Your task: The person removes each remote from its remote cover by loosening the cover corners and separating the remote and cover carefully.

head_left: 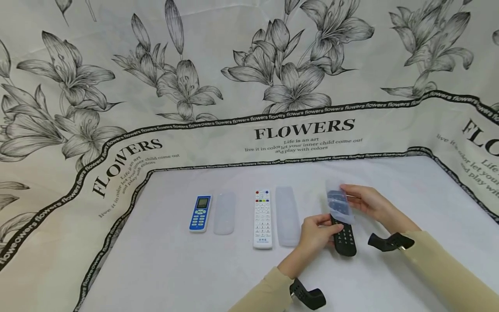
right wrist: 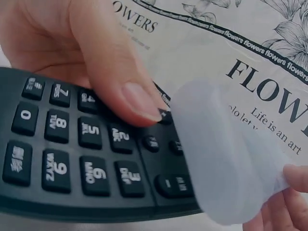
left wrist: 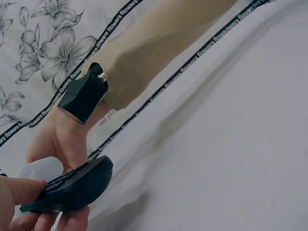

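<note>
A black remote control (head_left: 345, 243) is gripped by my left hand (head_left: 315, 234), its thumb lying across the keypad. A translucent sleeve (head_left: 340, 208) covers the remote's far end, and the numbered keys stay uncovered. My right hand (head_left: 366, 201) pinches the sleeve's right side near its far end. In the right wrist view the open rim of the sleeve (right wrist: 207, 159) stands around the remote (right wrist: 86, 139), just past the number keys. The left wrist view shows the remote (left wrist: 79, 187) raised, with the fingers beneath it.
Left of the hands, a white remote (head_left: 263, 221) lies beside a long translucent sleeve (head_left: 287, 216). Farther left, a small blue and white remote (head_left: 200, 214) lies beside a shorter sleeve (head_left: 224, 214). A white cloth (head_left: 163, 268) covers the table; a flower-printed cloth (head_left: 218, 143) hangs behind.
</note>
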{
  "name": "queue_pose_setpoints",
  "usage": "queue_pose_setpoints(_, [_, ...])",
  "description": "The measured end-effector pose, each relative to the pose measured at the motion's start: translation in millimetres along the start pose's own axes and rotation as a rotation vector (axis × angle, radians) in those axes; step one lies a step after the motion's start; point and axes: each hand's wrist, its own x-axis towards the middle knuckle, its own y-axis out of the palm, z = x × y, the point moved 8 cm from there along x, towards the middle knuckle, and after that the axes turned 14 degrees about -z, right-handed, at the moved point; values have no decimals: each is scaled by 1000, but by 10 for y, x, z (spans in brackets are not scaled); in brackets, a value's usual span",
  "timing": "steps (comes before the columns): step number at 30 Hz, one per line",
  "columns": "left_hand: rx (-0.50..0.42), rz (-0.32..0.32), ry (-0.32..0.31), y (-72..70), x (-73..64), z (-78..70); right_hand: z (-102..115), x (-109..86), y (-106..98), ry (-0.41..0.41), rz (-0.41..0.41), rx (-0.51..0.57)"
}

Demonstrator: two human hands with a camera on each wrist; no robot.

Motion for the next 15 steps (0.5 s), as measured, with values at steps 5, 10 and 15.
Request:
queue_pose_setpoints(5, [-18, 1, 7, 2, -1, 2, 32, 24, 23, -39, -10, 8])
queue_pose_setpoints(10, [2, 0, 19, 6, -10, -10, 43, 30, 9, -53, -35, 42])
queue_pose_setpoints(15, [21, 16, 42, 35, -33, -17, 68, 39, -38, -89, -95, 15])
